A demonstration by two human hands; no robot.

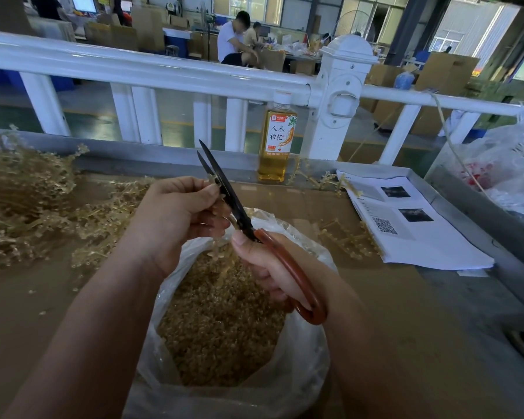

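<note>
tan sprig point(216, 251): a pale, translucent plastic strip with small knobby buds along it. It is held upright near the centre of view, with its top end at the blades and its lower end hanging over the bag's mouth.
left hand point(179, 213): fingers and thumb are curled round the tan sprig and pinch it, at 10 o'clock from the right hand.
right hand point(263, 267): wrapped round the red-brown handles, with the thumb lying up near the pivot.
scissors point(224, 189): black blades, slightly parted, with the tips pointing to 11 o'clock.
bag point(300, 373): clear plastic, open at 6 o'clock below both hands.
loose bits point(221, 322): tan and crumb-like, heaped inside the bag.
pile point(28, 207): tangled tan sprigs at 9 o'clock on the brown cardboard.
bottle point(277, 140): amber drink with a white cap, upright at 12 o'clock beside the white railing point(164, 68).
papers point(412, 225): a printed white stack at 3 o'clock.
</note>
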